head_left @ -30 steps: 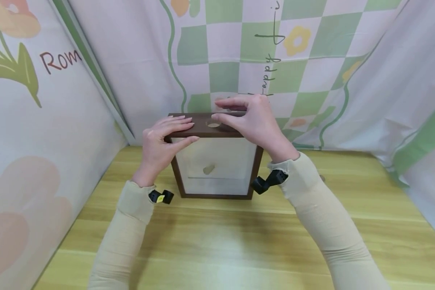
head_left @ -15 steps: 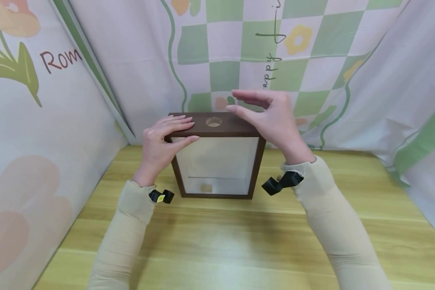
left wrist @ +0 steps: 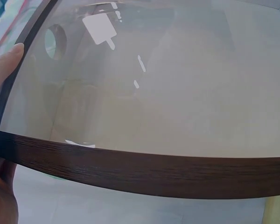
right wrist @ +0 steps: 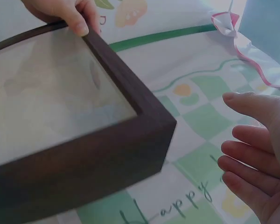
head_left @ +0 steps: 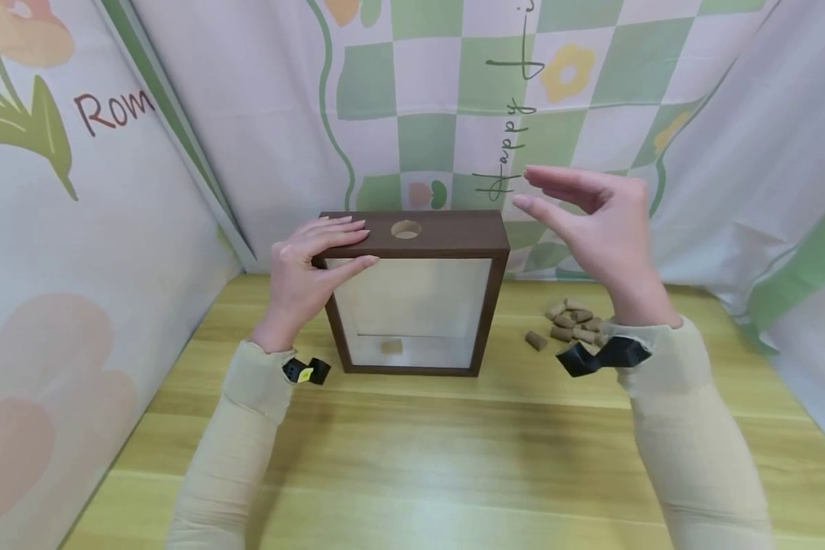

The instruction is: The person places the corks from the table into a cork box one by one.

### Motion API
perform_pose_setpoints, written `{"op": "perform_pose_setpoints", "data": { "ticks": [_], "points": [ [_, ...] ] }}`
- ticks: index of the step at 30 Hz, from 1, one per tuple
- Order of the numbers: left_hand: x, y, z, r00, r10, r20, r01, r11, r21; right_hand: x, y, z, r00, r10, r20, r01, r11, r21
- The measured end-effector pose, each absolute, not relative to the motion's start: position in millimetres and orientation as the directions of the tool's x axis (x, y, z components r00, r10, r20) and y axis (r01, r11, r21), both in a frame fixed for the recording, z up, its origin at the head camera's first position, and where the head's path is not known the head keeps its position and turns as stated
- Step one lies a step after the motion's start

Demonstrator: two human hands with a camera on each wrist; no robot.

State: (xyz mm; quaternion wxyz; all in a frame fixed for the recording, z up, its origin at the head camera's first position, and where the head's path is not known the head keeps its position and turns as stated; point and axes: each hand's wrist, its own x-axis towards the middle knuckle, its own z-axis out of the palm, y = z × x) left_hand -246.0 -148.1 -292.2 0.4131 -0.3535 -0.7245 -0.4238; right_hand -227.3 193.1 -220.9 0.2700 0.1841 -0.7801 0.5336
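A dark brown wooden shadow box [head_left: 419, 243] with a clear front stands upright on the table, a round hole [head_left: 406, 230] in its top. My left hand [head_left: 309, 267] grips its top left corner, fingers flat on top and thumb over the front edge. In the left wrist view the box's frame [left wrist: 144, 168] runs across below the clear pane. One cork [head_left: 392, 347] lies on the floor inside the box. My right hand [head_left: 594, 229] hovers to the right of the box, fingers and thumb apart, holding nothing; the right wrist view shows the same empty hand [right wrist: 256, 154].
Several corks [head_left: 577, 321] lie in a heap on the wooden table [head_left: 412, 458] right of the box, partly behind my right wrist. A single cork [head_left: 536, 341] lies nearer the box. Patterned cloth [head_left: 426, 84] hangs behind, and another printed cloth [head_left: 62, 229] stands at the left.
A cork dropped inside the box and came to rest on its floor. My right hand moved away from the hole to the right, uncovering the cork heap. The left hand stayed put.
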Motion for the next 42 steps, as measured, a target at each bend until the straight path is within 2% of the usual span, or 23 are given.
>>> {"op": "perform_pose_setpoints", "data": {
  "ticks": [4,11,16,24,31,38,42],
  "points": [
    [-246,-149,-291,-0.413,0.163,0.896,0.861,0.391,0.325,-226,211,-228,-0.802,0.022,0.597,-0.546,0.376,-0.748],
    [-246,-149,-291,-0.415,0.18,0.892,0.855,0.413,0.314,-221,237,-248,-0.874,0.053,0.483,-0.41,0.455,-0.791],
    [-245,-149,-293,-0.421,0.171,0.891,0.854,0.404,0.326,-224,247,-274,-0.883,0.039,0.468,-0.389,0.497,-0.775],
    [-244,-149,-295,-0.423,0.162,0.892,0.855,0.396,0.334,-227,261,-325,-0.95,0.0,0.312,-0.263,0.541,-0.799],
    [-244,-149,-296,-0.411,0.181,0.893,0.86,0.401,0.315,-228,269,-369,-0.965,-0.024,0.26,-0.22,0.612,-0.76],
    [-244,-148,-294,-0.404,0.173,0.898,0.868,0.383,0.316,-231,276,-406,-0.964,-0.069,0.256,-0.248,0.576,-0.779],
    [-245,-148,-293,-0.403,0.179,0.898,0.866,0.392,0.311,-232,278,-420,-0.974,-0.066,0.216,-0.21,0.615,-0.76]
  ]
}}
